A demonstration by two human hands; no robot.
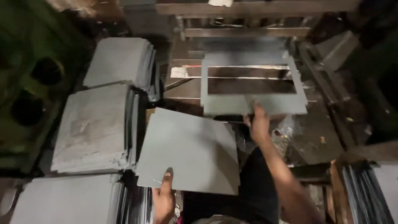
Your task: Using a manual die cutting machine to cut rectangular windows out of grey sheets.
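**Q:** Nearest the camera, what does each hand hold?

**A:** My left hand [163,198] pinches the near edge of a plain grey sheet [190,151], thumb on top, so the flat square board stays level and slightly off the stacks. It lies just this side of the press bed [248,85], my landmark throughout. My right hand [259,124] closes its fingers on the near border of a cut frame sheet [253,83], which rests on the bed.

**Q:** Why held by the edges?

**A:** I judge that thin, stiff boards slide best from a border grip. The frame is the same matt grey, with a long rectangular window through which the dark bed shows.

**Q:** And farther off?

**A:** Left of the bed, three stacks of sheets: near [66,199], middle [95,128], far [120,62], edges slightly fanned. Beyond the bed, worn wooden rails [248,32]. Right of it, near me, dark boards on edge [365,191].
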